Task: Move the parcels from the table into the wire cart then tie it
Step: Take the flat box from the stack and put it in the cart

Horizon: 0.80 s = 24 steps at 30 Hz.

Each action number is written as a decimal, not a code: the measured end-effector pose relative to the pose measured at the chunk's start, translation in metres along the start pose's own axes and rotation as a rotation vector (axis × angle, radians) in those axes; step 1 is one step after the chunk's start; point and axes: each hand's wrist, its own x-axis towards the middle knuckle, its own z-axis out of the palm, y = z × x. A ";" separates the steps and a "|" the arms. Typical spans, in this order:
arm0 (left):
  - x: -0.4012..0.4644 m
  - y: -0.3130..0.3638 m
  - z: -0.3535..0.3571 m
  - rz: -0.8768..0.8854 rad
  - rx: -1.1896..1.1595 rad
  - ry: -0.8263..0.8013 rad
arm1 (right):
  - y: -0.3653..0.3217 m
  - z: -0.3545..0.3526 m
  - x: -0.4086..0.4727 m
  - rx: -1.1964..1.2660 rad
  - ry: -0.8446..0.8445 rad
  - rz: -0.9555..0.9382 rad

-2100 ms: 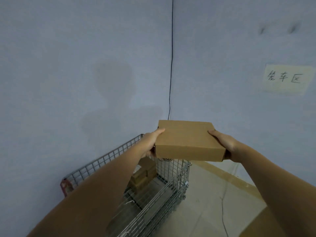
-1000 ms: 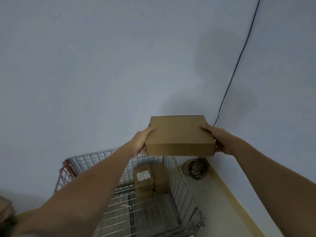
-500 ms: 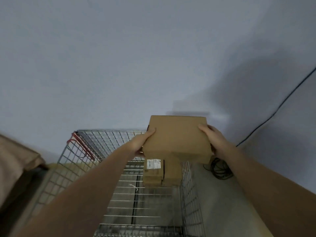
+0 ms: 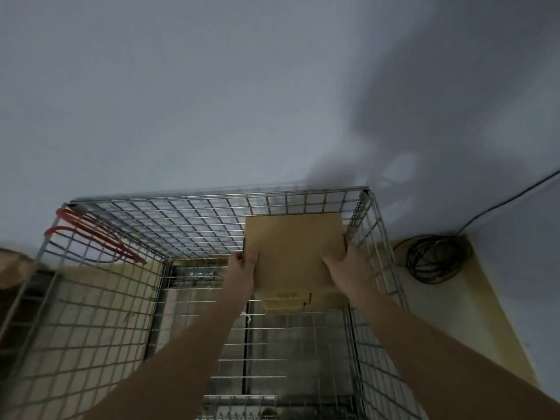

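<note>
Head view: the left hand point(image 4: 242, 266) and right hand point(image 4: 348, 265) clasp a flat cardboard parcel point(image 4: 294, 247) inside the wire cart point(image 4: 212, 192), above parcels already loaded point(image 4: 288, 301) beneath the grip; release and tying remain

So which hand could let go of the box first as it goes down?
Probably the left hand: it only pinches the box at its near left corner, while the right hand spreads over the top beside the cart wall.
</note>
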 end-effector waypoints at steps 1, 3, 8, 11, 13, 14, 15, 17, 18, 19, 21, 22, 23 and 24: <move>0.012 -0.013 0.007 0.001 0.011 -0.006 | 0.015 0.010 0.010 -0.004 0.025 0.003; 0.037 -0.036 0.021 -0.012 0.035 -0.022 | 0.041 0.026 0.030 0.008 0.057 0.033; 0.091 -0.072 0.049 -0.056 0.103 -0.043 | 0.089 0.049 0.074 -0.013 0.038 0.122; 0.110 -0.090 0.061 -0.032 0.114 -0.076 | 0.106 0.055 0.090 -0.025 0.059 0.067; 0.120 -0.098 0.068 -0.006 0.124 -0.062 | 0.114 0.057 0.097 -0.045 0.067 0.019; 0.124 -0.102 0.071 0.007 0.130 -0.052 | 0.116 0.058 0.100 -0.079 0.071 0.016; 0.128 -0.105 0.073 0.026 0.146 -0.044 | 0.118 0.058 0.102 -0.127 0.082 0.020; 0.134 -0.112 0.075 0.062 0.188 -0.020 | 0.120 0.061 0.106 -0.213 0.102 0.010; 0.136 -0.114 0.075 0.070 0.203 -0.011 | 0.122 0.061 0.107 -0.232 0.106 -0.005; 0.137 -0.115 0.075 0.071 0.213 -0.004 | 0.122 0.061 0.109 -0.241 0.103 -0.021; 0.137 -0.114 0.074 0.054 0.220 0.017 | 0.120 0.059 0.108 -0.237 0.076 -0.036; 0.135 -0.111 0.073 0.034 0.219 0.034 | 0.116 0.057 0.106 -0.229 0.057 -0.031; 0.130 -0.107 0.070 0.015 0.218 0.049 | 0.110 0.056 0.101 -0.232 0.041 -0.030; 0.124 -0.101 0.067 0.010 0.227 0.054 | 0.101 0.053 0.095 -0.248 0.031 -0.037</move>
